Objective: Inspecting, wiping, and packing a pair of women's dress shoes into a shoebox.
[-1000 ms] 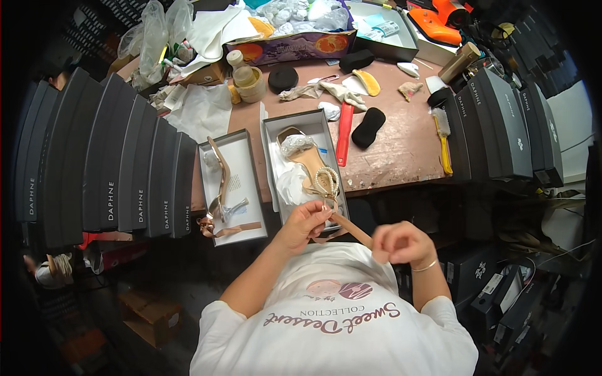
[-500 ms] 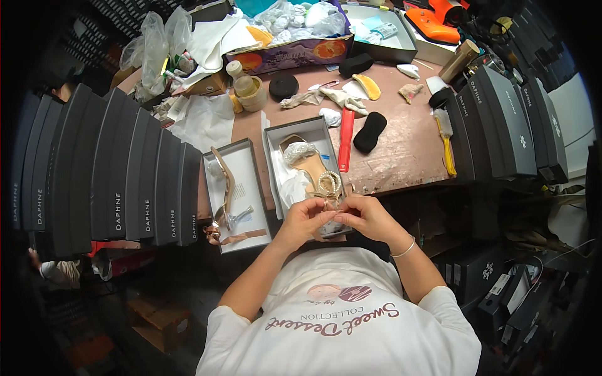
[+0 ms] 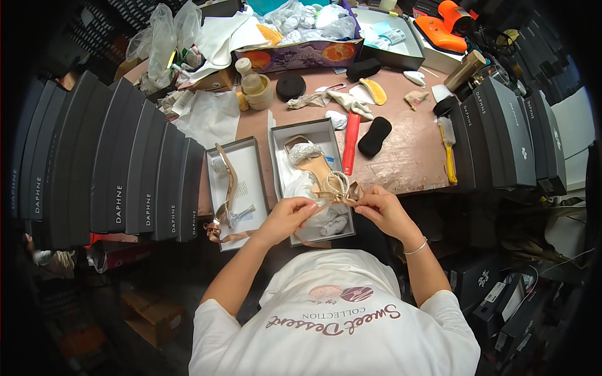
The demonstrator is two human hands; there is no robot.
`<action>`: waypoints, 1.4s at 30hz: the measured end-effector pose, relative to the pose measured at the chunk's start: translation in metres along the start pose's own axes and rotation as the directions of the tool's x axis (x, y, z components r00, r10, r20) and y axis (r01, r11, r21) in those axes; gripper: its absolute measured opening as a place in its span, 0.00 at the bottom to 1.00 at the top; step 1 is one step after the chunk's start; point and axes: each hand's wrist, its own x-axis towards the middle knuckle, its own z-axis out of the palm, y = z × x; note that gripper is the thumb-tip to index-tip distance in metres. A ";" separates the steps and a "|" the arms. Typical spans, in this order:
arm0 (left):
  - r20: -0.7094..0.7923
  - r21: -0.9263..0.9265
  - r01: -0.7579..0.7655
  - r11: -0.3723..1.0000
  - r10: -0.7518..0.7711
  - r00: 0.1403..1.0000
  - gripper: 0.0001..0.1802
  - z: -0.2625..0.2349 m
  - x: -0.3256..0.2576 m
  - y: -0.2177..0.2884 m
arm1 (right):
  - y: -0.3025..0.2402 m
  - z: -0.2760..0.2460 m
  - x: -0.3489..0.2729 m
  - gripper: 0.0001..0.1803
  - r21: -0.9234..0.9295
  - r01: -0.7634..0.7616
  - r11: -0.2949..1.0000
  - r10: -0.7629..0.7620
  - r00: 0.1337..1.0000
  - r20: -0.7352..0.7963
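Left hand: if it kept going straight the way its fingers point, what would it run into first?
The left hand points right, toward the ribbon bow on the tan sandal in the open grey box. It would probably meet that bow at once, then the right hand just beyond, though depth is hard to judge.

bright, even overhead light falls around the hands, casting soft shadows; away from them the fisheye bends straight edges, and the rim sinks into black vignette.
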 end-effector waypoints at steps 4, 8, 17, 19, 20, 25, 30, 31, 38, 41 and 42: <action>0.064 -0.174 0.021 0.985 -0.010 0.998 0.10 -0.006 -0.009 -0.012 | -0.011 -0.012 -0.008 0.06 0.058 -0.043 0.997 0.038 0.997 0.074; 0.063 -0.274 0.009 0.962 0.009 0.998 0.09 -0.002 -0.016 -0.013 | -0.005 -0.011 -0.011 0.05 0.163 0.007 0.987 -0.012 1.000 0.027; -0.178 0.684 -0.356 0.637 0.619 0.765 0.05 0.005 -0.020 -0.023 | -0.004 -0.007 -0.015 0.05 0.025 0.064 0.998 -0.064 0.998 -0.004; -0.258 0.652 -0.341 0.678 0.620 0.741 0.05 0.010 -0.016 -0.019 | -0.001 -0.009 -0.016 0.05 -0.001 0.045 0.999 -0.045 0.998 -0.036; -0.296 0.634 -0.335 0.697 0.620 0.727 0.05 0.013 -0.014 -0.015 | -0.001 -0.010 -0.017 0.05 -0.003 0.035 0.999 -0.035 0.999 -0.038; -0.091 0.799 -0.236 0.553 0.499 0.862 0.07 0.005 -0.014 -0.028 | -0.007 -0.014 -0.018 0.06 -0.096 0.078 0.992 -0.072 0.996 0.059; -0.354 0.438 -0.196 0.878 0.368 0.860 0.07 0.007 -0.016 -0.019 | -0.027 -0.012 -0.022 0.06 -0.104 0.031 0.994 -0.016 0.989 0.145; -0.396 0.173 -0.175 0.969 0.231 0.889 0.07 0.010 -0.017 -0.013 | -0.027 -0.012 -0.022 0.06 -0.107 0.041 0.993 -0.026 0.991 0.131; 0.238 -0.879 0.193 0.437 0.051 0.970 0.11 -0.008 -0.011 -0.022 | -0.022 -0.015 -0.021 0.06 -0.143 0.099 0.985 -0.093 0.995 0.045; 0.231 -0.828 0.243 0.505 -0.088 0.969 0.10 -0.006 -0.010 -0.034 | -0.026 -0.017 -0.022 0.07 -0.158 0.055 0.986 -0.052 0.998 0.026; 0.210 -0.823 0.212 0.527 -0.063 0.976 0.09 -0.006 -0.011 -0.035 | -0.027 -0.018 -0.022 0.07 -0.171 0.041 0.984 -0.042 0.999 0.003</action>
